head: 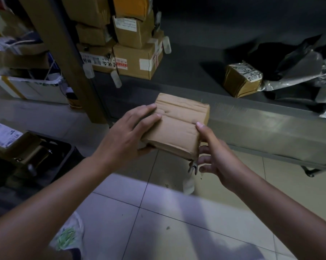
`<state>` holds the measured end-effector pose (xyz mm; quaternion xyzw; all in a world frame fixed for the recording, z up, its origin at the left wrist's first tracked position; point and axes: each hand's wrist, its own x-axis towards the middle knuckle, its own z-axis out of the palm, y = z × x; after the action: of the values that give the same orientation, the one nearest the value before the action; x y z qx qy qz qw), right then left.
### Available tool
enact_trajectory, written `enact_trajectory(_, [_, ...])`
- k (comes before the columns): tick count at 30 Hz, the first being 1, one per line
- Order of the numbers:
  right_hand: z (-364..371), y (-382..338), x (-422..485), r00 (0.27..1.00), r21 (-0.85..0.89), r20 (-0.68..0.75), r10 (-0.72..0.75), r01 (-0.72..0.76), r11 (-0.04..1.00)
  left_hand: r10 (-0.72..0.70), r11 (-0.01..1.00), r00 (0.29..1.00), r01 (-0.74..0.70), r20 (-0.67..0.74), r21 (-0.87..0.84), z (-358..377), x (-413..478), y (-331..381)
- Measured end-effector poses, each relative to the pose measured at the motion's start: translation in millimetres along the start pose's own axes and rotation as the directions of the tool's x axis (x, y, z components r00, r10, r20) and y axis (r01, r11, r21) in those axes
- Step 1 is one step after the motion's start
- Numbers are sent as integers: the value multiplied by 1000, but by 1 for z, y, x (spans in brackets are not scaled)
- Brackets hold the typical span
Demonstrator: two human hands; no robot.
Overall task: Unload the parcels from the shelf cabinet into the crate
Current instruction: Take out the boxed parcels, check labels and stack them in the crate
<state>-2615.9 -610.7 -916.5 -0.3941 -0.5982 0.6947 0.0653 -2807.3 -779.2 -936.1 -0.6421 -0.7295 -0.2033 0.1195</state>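
— Whereabouts of the brown parcel?

— Held in the air just in front of the metal edge of the shelf, above the tiled floor. Tilted, far end higher.

— Grip on the left?

— Clasped by the left hand along the left side: fingers laid close together over the top face, thumb tucked underneath.

— And on the right?

— Pinched at the near right corner by the right hand: thumb pressed down on top, other fingers spread below. Hard to tell in this dim light whether all of those reach the underside.

— Location of the crate?

— Low at the left, dark, well apart from the held parcel, with a labelled box inside.

— Anything else on the shelf?

— A small taped parcel lying alone at the right, beside a black bag; stacked boxes further back at the left.
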Motion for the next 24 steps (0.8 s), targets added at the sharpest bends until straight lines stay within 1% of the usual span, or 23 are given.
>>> enact_trajectory(4, [2, -2, 2, 999, 66, 9, 48, -48, 997, 80, 997, 996, -80, -42, 19, 3, 0, 1])
enact_trajectory(7, [6, -2, 1, 995, 109, 54, 84, -90, 990, 79, 997, 996, -78, -49, 25, 4, -2, 7])
enact_trajectory(13, [8, -2, 0, 989, 93, 95, 110, -119, 989, -8, 999, 1000, 9, -22, 45, 6, -3, 6])
enact_trajectory(19, [3, -7, 2, 994, 74, 94, 48, -55, 996, -167, 983, 985, 164, -35, -85, 7, -2, 7])
enact_trajectory(24, [-3, -10, 7, 1000, 44, 17, -15, 14, 999, -311, 934, 950, 302, -17, -192, 5, -2, 10])
